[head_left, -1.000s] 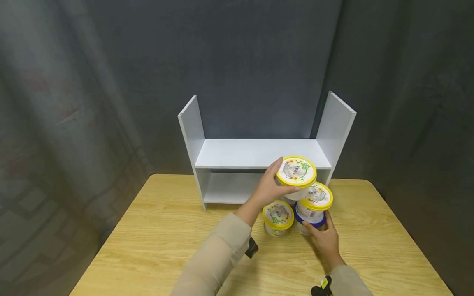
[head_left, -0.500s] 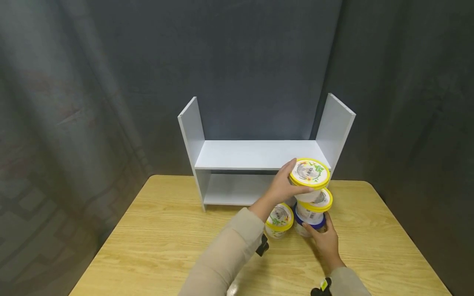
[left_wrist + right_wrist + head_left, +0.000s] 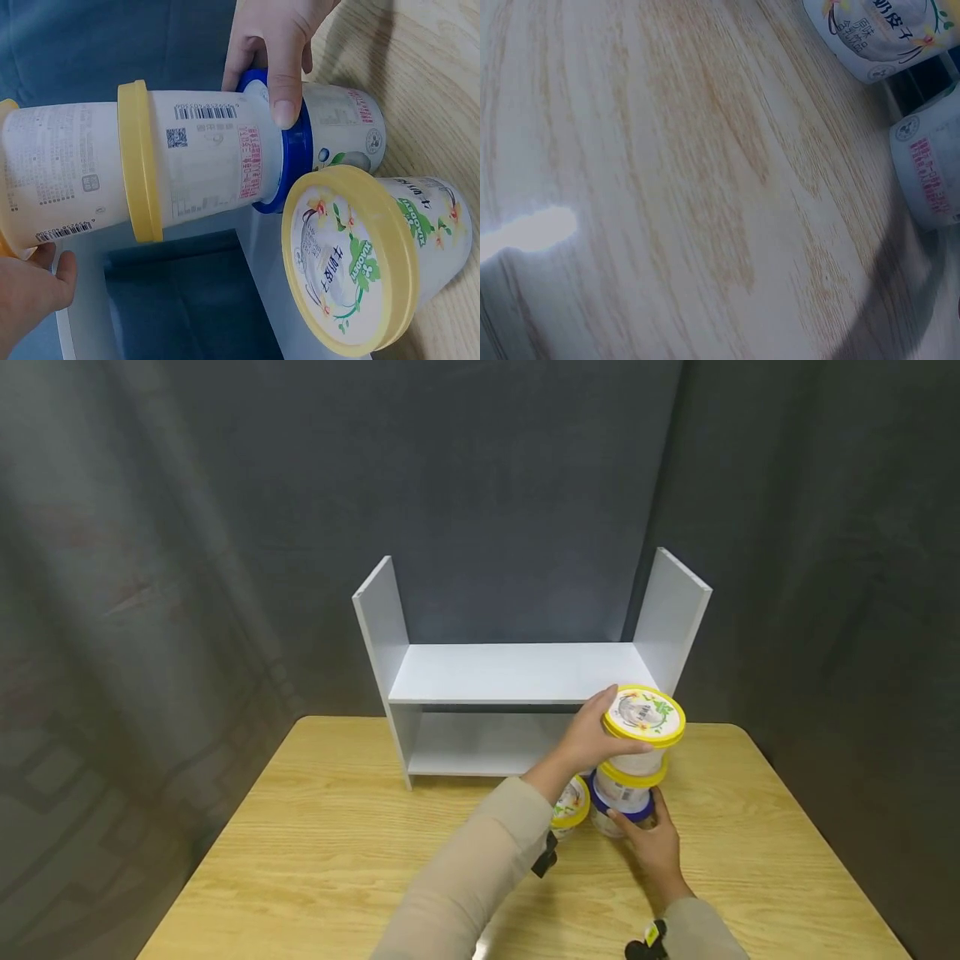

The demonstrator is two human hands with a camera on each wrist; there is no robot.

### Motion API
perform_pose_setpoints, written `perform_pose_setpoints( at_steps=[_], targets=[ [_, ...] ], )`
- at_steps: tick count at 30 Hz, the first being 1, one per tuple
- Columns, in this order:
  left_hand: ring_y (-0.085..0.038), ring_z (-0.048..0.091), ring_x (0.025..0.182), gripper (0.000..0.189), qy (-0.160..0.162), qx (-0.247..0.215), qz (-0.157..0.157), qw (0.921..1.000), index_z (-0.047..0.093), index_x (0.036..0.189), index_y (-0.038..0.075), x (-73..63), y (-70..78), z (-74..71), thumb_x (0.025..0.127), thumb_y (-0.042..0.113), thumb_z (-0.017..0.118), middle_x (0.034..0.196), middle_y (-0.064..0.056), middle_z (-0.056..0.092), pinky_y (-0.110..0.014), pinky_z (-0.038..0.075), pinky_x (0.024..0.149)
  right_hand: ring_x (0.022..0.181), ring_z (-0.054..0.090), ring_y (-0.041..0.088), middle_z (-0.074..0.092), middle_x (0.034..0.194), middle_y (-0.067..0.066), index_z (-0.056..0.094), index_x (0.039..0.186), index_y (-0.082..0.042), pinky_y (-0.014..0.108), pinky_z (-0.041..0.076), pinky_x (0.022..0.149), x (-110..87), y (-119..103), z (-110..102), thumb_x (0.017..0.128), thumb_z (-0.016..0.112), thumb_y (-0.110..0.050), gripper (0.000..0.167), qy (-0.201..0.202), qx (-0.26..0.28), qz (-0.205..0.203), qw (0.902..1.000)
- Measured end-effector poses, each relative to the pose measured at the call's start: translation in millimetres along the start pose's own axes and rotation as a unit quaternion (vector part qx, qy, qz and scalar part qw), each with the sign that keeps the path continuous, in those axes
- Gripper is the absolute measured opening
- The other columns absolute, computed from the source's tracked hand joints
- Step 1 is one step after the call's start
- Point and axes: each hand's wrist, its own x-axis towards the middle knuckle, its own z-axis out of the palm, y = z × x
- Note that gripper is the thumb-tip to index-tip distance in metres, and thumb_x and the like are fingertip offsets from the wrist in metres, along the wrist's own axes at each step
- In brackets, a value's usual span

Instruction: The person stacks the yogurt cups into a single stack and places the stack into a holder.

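Note:
My left hand [image 3: 596,739] grips a yellow-lidded tub [image 3: 64,169] just below its lid. That tub sits upright on top of a second yellow-lidded tub [image 3: 202,154], and the two appear to touch. The second one stands on a blue-lidded tub [image 3: 341,124] on the table. My right hand [image 3: 651,842] holds the blue-lidded tub at its lid, the thumb lying against the blue rim near the middle tub's base. Beside the stack, another yellow-lidded tub [image 3: 352,255] stands on the table, partly hidden behind my left wrist in the head view. The right wrist view shows no fingers.
A white two-level shelf unit [image 3: 517,672] with tall side panels stands behind the stack. Everything rests on a light wooden table [image 3: 330,843]. Dark grey curtains [image 3: 487,502] hang behind and at both sides.
My left hand has carried its tub rightward, from left of the stack to over the middle tub. The right hand has stayed on the blue-lidded tub.

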Motion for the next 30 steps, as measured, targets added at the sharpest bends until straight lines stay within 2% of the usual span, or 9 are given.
perform_pose_setpoints(
  at_steps=[4, 10, 14, 25, 30],
  targets=[
    [-0.011, 0.028, 0.122, 0.094, -0.003, 0.015, 0.012, 0.9998, 0.023, 0.137, 0.018, 0.3, 0.0, 2.6, 0.062, 0.035, 0.076, 0.137, 0.005, 0.027, -0.029, 0.028, 0.097, 0.114, 0.035, 0.026, 0.037, 0.129, 0.015, 0.017, 0.139, -0.020, 0.014, 0.035, 0.080, -0.5, -1.8, 1.8, 0.070, 0.072, -0.024, 0.088, 0.003, -0.005, 0.003, 1.0000],
    [-0.011, 0.029, 0.121, 0.095, -0.001, 0.019, 0.016, 0.9997, 0.022, 0.137, 0.014, 0.4, 0.5, 3.2, 0.062, 0.034, 0.076, 0.136, 0.004, 0.028, -0.027, 0.028, 0.096, 0.119, 0.030, 0.030, 0.032, 0.132, 0.016, 0.012, 0.140, -0.020, 0.042, 0.030, 0.094, 0.8, -0.2, 0.5, 0.071, 0.071, -0.028, 0.091, -0.010, -0.026, 0.002, 0.9996],
    [-0.011, 0.030, 0.121, 0.095, -0.005, 0.021, 0.012, 0.9997, 0.022, 0.137, 0.014, 0.8, 1.4, 3.2, 0.063, 0.035, 0.076, 0.136, 0.004, 0.029, -0.027, 0.029, 0.096, 0.121, 0.026, 0.033, 0.030, 0.134, 0.016, 0.011, 0.140, -0.022, 0.047, 0.025, 0.096, 2.1, 2.5, -2.0, 0.071, 0.070, -0.033, 0.092, -0.018, -0.053, -0.003, 0.9984],
    [-0.010, 0.032, 0.119, 0.094, -0.011, 0.015, 0.014, 0.9997, 0.022, 0.137, 0.015, 2.9, 2.1, 6.1, 0.063, 0.035, 0.075, 0.135, 0.005, 0.030, -0.027, 0.030, 0.095, 0.119, 0.030, 0.028, 0.030, 0.134, 0.013, 0.010, 0.140, -0.024, 0.040, 0.032, 0.091, 2.4, 4.0, -4.6, 0.071, 0.069, -0.033, 0.091, -0.021, -0.030, 0.009, 0.9993],
    [-0.012, 0.030, 0.120, 0.096, -0.010, 0.016, 0.014, 0.9997, 0.019, 0.138, 0.013, 3.6, 3.7, 7.5, 0.063, 0.035, 0.075, 0.136, 0.003, 0.028, -0.028, 0.030, 0.095, 0.118, 0.032, 0.026, 0.031, 0.134, 0.012, 0.009, 0.140, -0.025, 0.018, 0.036, 0.081, 2.2, 2.1, -5.3, 0.072, 0.068, -0.033, 0.090, -0.021, -0.031, 0.014, 0.9992]
  ],
)
